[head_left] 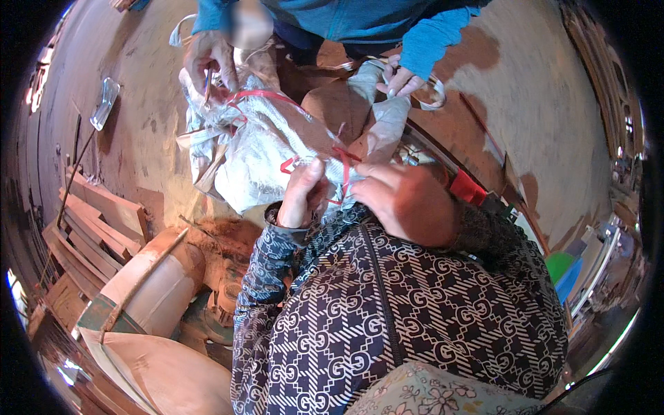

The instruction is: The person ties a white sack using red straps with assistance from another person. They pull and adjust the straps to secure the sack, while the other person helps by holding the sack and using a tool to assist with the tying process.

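A crumpled white woven sack (259,166) lies in front of me, with a red plastic string (266,93) running across its top edge. My left hand (304,197) is closed on the sack's near edge, thumb up, beside a short red loop. Close to it, my right hand (404,200) has its fingers bent together on the red tie string (345,173) at the sack's rim. What lies under my fingertips is partly hidden. Across from me, a co-worker's hand (211,62) grips the far left of the sack, and their other hand (403,77) pinches its far right.
Wooden boards (97,228) are stacked at left. Below them stand a pale curved container (159,283) with a stick across it and a dusty orange-brown machine part (227,294). A long-handled metal tool (105,104) lies at far left. Flat green and blue pieces (564,266) are at right.
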The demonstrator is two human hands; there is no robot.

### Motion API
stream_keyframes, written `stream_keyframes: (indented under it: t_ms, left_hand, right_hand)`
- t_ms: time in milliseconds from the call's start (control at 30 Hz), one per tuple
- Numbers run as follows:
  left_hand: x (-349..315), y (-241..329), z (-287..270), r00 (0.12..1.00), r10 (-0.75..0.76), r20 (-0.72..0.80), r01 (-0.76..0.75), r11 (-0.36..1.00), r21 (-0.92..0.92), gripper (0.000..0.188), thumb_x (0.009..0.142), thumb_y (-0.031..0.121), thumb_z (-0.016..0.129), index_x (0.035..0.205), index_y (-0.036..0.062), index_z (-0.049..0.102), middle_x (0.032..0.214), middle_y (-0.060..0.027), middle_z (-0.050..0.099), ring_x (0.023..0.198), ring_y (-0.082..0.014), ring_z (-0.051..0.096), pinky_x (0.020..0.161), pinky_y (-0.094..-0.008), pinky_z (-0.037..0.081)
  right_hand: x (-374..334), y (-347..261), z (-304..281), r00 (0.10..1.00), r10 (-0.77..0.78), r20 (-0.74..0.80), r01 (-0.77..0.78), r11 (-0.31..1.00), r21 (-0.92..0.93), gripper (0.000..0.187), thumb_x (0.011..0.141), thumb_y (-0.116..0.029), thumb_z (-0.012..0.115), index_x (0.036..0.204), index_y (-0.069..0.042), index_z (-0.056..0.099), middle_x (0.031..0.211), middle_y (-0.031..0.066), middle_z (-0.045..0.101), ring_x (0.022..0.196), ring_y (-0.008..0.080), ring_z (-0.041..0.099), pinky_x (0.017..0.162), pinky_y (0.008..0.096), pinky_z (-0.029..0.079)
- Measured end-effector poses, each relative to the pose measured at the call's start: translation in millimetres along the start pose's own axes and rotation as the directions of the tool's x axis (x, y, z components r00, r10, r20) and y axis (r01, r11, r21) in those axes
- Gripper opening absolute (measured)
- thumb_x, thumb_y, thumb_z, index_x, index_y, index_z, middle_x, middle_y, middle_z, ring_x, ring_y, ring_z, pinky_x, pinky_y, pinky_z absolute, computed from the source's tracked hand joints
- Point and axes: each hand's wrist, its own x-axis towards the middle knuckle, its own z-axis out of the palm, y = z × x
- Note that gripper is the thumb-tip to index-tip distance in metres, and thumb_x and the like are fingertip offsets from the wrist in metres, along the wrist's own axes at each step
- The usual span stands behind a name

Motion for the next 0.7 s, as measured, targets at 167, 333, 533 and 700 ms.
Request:
stream_keyframes:
  t_ms: [167,333,533,700]
  left_hand:
    - [4.3,34.2,42.4,0.991,-0.015,-0.136,0.054,0.957,0.284,0.032,0.095,0.03,0.063,0.081,0.001,0.066,0.067,-0.0015,0.059,0.055,-0.007,0.049,0.048,-0.024,0.036]
    - [-2.8,-2.0,-6.9,0.995,0.002,-0.102,0.022,0.972,0.233,0.034,0.097,0.028,0.061,0.082,-0.0013,0.068,0.062,-0.0004,0.059,0.05,-0.0069,0.046,0.046,-0.0235,0.031]
    - [-10.4,-9.6,-9.8,0.996,0.074,-0.04,-0.055,0.933,0.354,0.036,0.102,0.031,0.055,0.08,0.0024,0.061,0.063,0.0042,0.051,0.054,-0.0052,0.039,0.049,-0.0238,0.028]
    - [-19.6,-15.3,-7.9,0.99,0.136,-0.021,-0.127,0.959,0.252,0.025,0.1,0.02,0.056,0.105,-0.0031,0.063,0.079,0.0015,0.06,0.067,-0.0066,0.05,0.059,-0.0221,0.04]
  right_hand:
    - [8.5,-12.2,30.6,0.9,-0.368,0.234,0.33,0.925,0.188,0.006,0.078,-0.007,0.064,0.082,-0.002,0.061,0.081,0.0075,0.059,0.072,0.0233,0.063,0.065,0.0364,0.054]
    - [23.5,30.4,-20.6,0.849,-0.511,0.135,0.316,0.696,0.645,0.01,0.088,-0.01,0.063,0.091,-0.002,0.066,0.092,0.009,0.067,0.083,0.0228,0.067,0.073,0.035,0.054]
    - [35.4,91.3,27.2,0.969,0.167,0.181,-0.243,0.762,0.6,0.016,0.09,-0.015,0.061,0.094,0.0,0.067,0.083,0.0131,0.069,0.076,0.0201,0.068,0.07,0.0343,0.052]
    - [29.2,85.4,44.2,0.937,0.201,0.286,-0.334,0.751,0.569,0.018,0.079,-0.017,0.075,0.089,-0.004,0.07,0.07,0.0068,0.069,0.064,0.0127,0.065,0.063,0.0275,0.051]
